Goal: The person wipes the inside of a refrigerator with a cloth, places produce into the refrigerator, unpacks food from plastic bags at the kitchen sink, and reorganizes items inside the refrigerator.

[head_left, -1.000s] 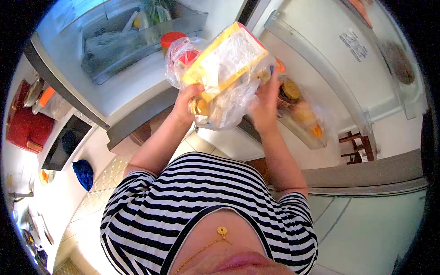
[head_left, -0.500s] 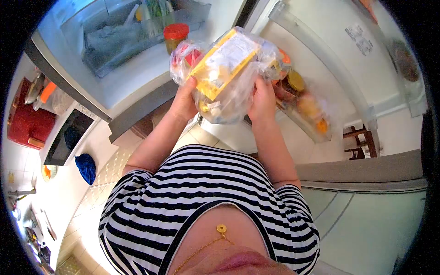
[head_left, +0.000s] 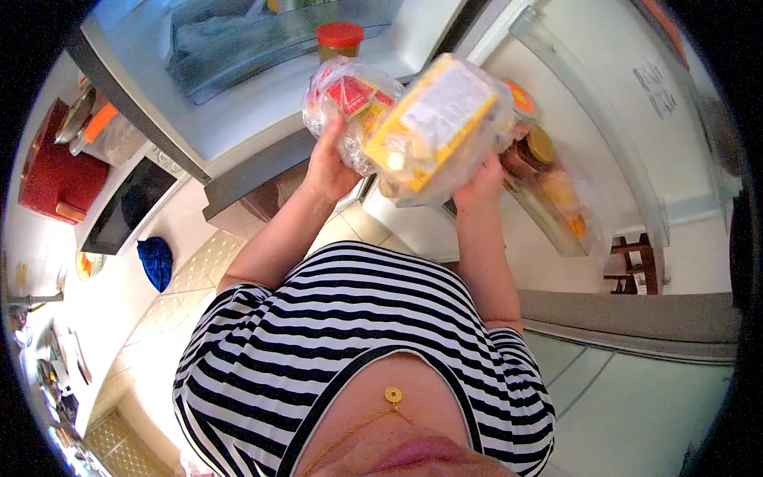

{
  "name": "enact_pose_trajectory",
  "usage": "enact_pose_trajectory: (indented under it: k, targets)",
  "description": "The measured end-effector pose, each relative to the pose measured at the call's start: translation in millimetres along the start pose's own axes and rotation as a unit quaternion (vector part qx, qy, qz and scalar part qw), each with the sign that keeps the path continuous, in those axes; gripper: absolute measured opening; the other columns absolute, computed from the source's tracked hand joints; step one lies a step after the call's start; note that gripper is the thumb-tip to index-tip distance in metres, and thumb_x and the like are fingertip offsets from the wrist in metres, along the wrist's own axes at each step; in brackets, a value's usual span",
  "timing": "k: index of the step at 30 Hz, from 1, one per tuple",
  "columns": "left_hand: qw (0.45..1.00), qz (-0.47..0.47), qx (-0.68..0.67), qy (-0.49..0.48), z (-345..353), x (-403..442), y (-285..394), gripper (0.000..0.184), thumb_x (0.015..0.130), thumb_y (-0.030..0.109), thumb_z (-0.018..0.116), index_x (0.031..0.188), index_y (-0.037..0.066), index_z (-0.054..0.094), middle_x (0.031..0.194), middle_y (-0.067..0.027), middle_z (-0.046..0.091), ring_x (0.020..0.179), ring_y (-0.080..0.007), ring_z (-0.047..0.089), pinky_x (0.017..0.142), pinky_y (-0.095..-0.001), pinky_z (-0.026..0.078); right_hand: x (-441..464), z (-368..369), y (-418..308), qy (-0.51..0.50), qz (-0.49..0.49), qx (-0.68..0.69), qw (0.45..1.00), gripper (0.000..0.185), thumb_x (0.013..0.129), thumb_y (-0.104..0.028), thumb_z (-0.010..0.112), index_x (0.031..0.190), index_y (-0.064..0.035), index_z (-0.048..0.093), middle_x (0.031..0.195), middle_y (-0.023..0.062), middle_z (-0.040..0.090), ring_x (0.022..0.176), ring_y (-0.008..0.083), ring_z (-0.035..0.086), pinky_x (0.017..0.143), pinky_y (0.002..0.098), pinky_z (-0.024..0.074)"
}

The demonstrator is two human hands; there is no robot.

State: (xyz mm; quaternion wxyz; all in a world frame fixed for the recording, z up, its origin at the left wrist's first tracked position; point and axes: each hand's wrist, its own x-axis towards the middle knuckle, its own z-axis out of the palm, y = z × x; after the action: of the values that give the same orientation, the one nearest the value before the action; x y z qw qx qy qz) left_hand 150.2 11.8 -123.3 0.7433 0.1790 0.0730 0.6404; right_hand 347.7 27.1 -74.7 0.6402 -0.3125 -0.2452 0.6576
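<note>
My left hand [head_left: 331, 168] grips a crumpled clear plastic bag [head_left: 348, 103] with red and yellow packaging inside. In my right hand [head_left: 482, 184] is a yellow and white package [head_left: 442, 111] wrapped in clear plastic, with its printed label facing up. The two bundles are side by side and touch or overlap at the middle. Both are held up in front of the open fridge. Behind the left bundle, a jar with a red lid [head_left: 340, 38] stands on the fridge's lower ledge.
A fridge drawer [head_left: 278, 49] lies beyond my hands. On the right, the open door's lower shelf [head_left: 556, 219] holds jars [head_left: 541, 146] and bagged food. At left are a red container [head_left: 63, 171], a blue cloth [head_left: 156, 262] and a counter. The floor is tiled.
The red and yellow bundle now shows more fully in my left hand, and the yellow package has shifted right with my right hand. The view has moved, so the surroundings sit further right.
</note>
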Motion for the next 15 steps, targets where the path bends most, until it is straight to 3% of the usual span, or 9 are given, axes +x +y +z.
enact_pose_trajectory:
  k: [2,5,8,11,15]
  targets:
    - [1.000,0.013,0.025,0.004,7.4,-3.3,5.0,0.061,0.086,0.042,0.053,0.133,0.008,0.033,0.131,-0.0127,0.043,0.121,-0.0296,0.042,0.102,-0.0474,0.032,-12.3,15.1,-6.0,0.062,0.008,0.013,0.998,0.045,0.090,-0.030,0.041,0.128,-0.0048,0.042,0.126,0.0124,0.049,0.114,0.0297,0.048,0.097,0.0462,0.0383]
    - [1.000,0.003,0.012,0.027,4.0,-4.6,11.4,0.056,0.086,0.035,0.057,0.132,0.010,0.034,0.130,-0.0123,0.044,0.120,-0.0288,0.044,0.102,-0.0479,0.032,-7.8,0.1,0.2,0.046,-0.033,0.016,0.998,0.043,0.091,-0.030,0.039,0.127,-0.0062,0.042,0.126,0.0120,0.049,0.115,0.0298,0.048,0.097,0.0470,0.0386]
    - [0.999,0.013,0.030,0.029,3.7,-6.0,13.9,0.055,0.086,0.034,0.056,0.131,0.010,0.035,0.129,-0.0118,0.046,0.118,-0.0287,0.046,0.101,-0.0480,0.034,-10.4,-5.5,2.1,0.046,-0.022,0.028,0.998,0.043,0.092,-0.031,0.039,0.127,-0.0073,0.043,0.126,0.0124,0.049,0.115,0.0297,0.048,0.096,0.0475,0.0400]
    - [0.999,0.021,0.007,0.041,-1.9,-7.3,15.8,0.052,0.086,0.028,0.057,0.130,0.009,0.036,0.126,-0.0125,0.047,0.115,-0.0284,0.048,0.099,-0.0470,0.038,-10.0,-14.6,3.7,0.006,-0.015,0.044,0.999,0.043,0.092,-0.032,0.040,0.127,-0.0071,0.043,0.125,0.0125,0.050,0.114,0.0295,0.049,0.096,0.0477,0.0409]
    - [0.997,0.033,0.029,0.066,-3.4,-10.8,20.2,0.048,0.085,0.017,0.060,0.126,0.006,0.039,0.120,-0.0141,0.051,0.109,-0.0281,0.053,0.094,-0.0446,0.044,-12.7,-11.6,6.0,0.027,-0.004,0.051,0.998,0.044,0.092,-0.033,0.040,0.127,-0.0064,0.043,0.124,0.0122,0.051,0.114,0.0289,0.050,0.095,0.0481,0.0418]
